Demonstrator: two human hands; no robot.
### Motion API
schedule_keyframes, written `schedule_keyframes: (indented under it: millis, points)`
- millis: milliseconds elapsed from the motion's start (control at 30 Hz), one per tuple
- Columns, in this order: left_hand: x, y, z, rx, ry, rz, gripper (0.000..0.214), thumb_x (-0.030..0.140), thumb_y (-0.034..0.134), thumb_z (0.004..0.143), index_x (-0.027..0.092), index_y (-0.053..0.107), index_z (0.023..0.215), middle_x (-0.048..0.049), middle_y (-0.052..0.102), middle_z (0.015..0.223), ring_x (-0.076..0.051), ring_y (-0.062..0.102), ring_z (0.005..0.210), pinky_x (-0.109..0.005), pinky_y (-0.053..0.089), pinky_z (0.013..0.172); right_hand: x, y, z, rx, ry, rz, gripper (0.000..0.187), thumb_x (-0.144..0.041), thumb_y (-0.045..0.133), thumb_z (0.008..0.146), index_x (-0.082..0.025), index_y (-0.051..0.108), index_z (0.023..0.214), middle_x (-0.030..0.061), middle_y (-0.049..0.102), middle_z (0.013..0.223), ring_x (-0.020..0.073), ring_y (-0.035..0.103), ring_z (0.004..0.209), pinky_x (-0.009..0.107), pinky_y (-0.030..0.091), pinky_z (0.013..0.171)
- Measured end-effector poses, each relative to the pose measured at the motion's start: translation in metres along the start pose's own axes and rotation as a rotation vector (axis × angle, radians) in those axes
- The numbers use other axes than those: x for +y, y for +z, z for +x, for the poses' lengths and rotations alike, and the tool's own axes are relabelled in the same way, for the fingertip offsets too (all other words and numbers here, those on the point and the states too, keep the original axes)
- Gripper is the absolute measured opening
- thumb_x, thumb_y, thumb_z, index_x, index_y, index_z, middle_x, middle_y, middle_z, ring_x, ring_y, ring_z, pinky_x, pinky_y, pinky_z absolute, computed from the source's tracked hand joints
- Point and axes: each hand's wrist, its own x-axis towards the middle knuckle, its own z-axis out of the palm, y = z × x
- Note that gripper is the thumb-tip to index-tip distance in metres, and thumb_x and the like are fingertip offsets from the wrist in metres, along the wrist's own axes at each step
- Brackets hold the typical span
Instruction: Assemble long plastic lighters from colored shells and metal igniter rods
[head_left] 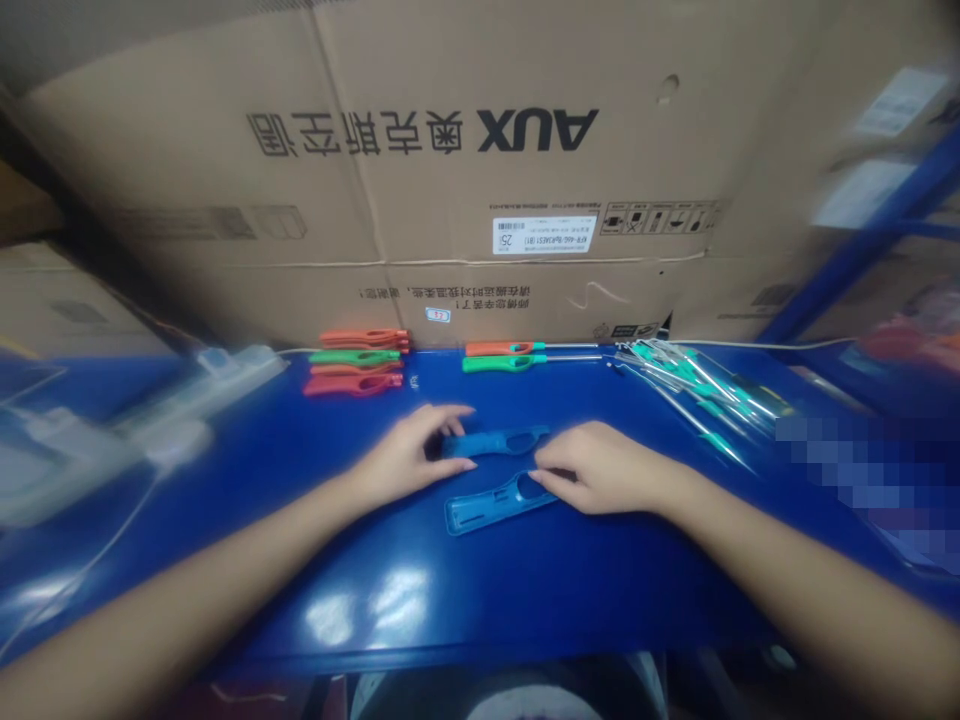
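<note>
Two blue lighter handle halves lie in front of me on the blue table. My left hand [414, 452] is at the left end of the upper handle half [484, 443], thumb and fingers spread on either side of it. The lower handle half [484, 505] shows its hollow inside, with slots and an oval opening. At its right end my right hand [600, 468] is closed, thumb and fingertips pinching that end. My right fingers also hide the right tip of the upper half.
Red, orange and green lighter handles [352, 384] are stacked at back left. An orange-and-green pair with metal rods [574, 358] lies at back centre. Several rods with green parts [697, 385] are piled right. A power strip [150, 420] sits left; a cardboard wall [420, 200] stands behind.
</note>
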Motion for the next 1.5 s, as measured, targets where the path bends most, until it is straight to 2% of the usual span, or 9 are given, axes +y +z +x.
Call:
schedule_keyframes:
  millis: [133,200,333,433,667,800,900,1133,1500]
  points:
    - [0.002,-0.001,0.000,-0.044,0.021,-0.001,0.059,0.044,0.078,0.083,0.026,0.056,0.135,-0.0056,0.068,0.110,-0.022,0.063,0.102,-0.041,0.054,0.093,0.005,0.001,0.000,0.039,0.056,-0.049,0.027,-0.035,0.059,0.095,-0.019,0.058,0.073,0.0006,0.064,0.074,0.0136,0.055,0.064,0.026,0.029,0.059]
    - [0.004,-0.002,0.000,-0.064,0.033,0.008,0.056,0.043,0.077,0.085,0.027,0.057,0.135,-0.0063,0.068,0.111,-0.023,0.063,0.103,-0.042,0.053,0.094,0.008,0.002,0.000,0.098,0.054,-0.071,0.020,-0.039,0.062,0.093,-0.019,0.062,0.088,0.0031,0.066,0.090,0.0154,0.058,0.071,0.026,0.033,0.060]
    - [0.006,-0.004,0.000,-0.099,0.058,0.005,0.051,0.038,0.075,0.088,0.027,0.058,0.135,-0.0063,0.067,0.113,-0.023,0.062,0.105,-0.042,0.052,0.096,0.010,0.005,0.002,0.134,-0.023,-0.052,0.025,-0.038,0.060,0.095,-0.022,0.061,0.114,0.0059,0.064,0.115,0.0185,0.063,0.087,0.028,0.042,0.068]
    - [0.008,-0.005,0.000,-0.115,0.086,-0.007,0.049,0.035,0.073,0.090,0.026,0.058,0.135,-0.0064,0.068,0.113,-0.022,0.062,0.107,-0.041,0.052,0.097,0.010,0.007,0.002,0.096,-0.065,-0.024,0.017,-0.033,0.056,0.098,-0.022,0.063,0.109,0.0040,0.066,0.107,0.0182,0.064,0.089,0.029,0.044,0.070]
    - [0.021,-0.009,-0.001,-0.122,0.216,-0.006,0.030,0.032,0.066,0.094,0.024,0.067,0.123,-0.0089,0.069,0.116,-0.023,0.061,0.111,-0.040,0.049,0.100,0.011,0.005,0.002,0.090,-0.023,-0.031,0.012,-0.029,0.056,0.097,-0.021,0.064,0.100,0.0037,0.067,0.100,0.0168,0.063,0.082,0.028,0.041,0.066]
    - [0.024,-0.011,-0.003,-0.207,0.266,0.044,0.040,0.036,0.071,0.088,0.025,0.066,0.126,-0.0100,0.068,0.120,-0.026,0.061,0.113,-0.044,0.046,0.103,0.010,0.003,0.001,0.088,0.001,-0.031,0.011,-0.029,0.057,0.096,-0.020,0.064,0.099,0.0038,0.067,0.099,0.0164,0.063,0.080,0.028,0.040,0.064]
    - [0.023,-0.011,-0.004,-0.233,0.266,0.067,0.043,0.036,0.071,0.088,0.025,0.064,0.129,-0.0098,0.067,0.122,-0.027,0.060,0.114,-0.044,0.045,0.102,0.010,0.002,0.000,0.081,0.014,-0.035,0.011,-0.028,0.058,0.096,-0.021,0.064,0.099,0.0037,0.067,0.100,0.0165,0.063,0.080,0.027,0.040,0.064]
    - [0.020,-0.009,-0.002,-0.203,0.268,0.032,0.030,0.022,0.058,0.096,0.023,0.065,0.125,-0.0083,0.071,0.114,-0.022,0.063,0.108,-0.040,0.046,0.100,0.011,0.000,-0.001,0.069,0.011,-0.038,0.014,-0.031,0.057,0.096,-0.020,0.064,0.103,0.0042,0.065,0.101,0.0175,0.062,0.082,0.028,0.041,0.066]
    - [0.021,-0.010,-0.001,-0.203,0.291,0.042,0.028,0.023,0.059,0.096,0.023,0.068,0.123,-0.0092,0.071,0.115,-0.023,0.063,0.108,-0.041,0.047,0.099,0.014,0.003,-0.001,0.075,-0.008,-0.028,0.010,-0.029,0.057,0.096,-0.021,0.061,0.101,0.0028,0.064,0.100,0.0167,0.061,0.081,0.028,0.040,0.065]
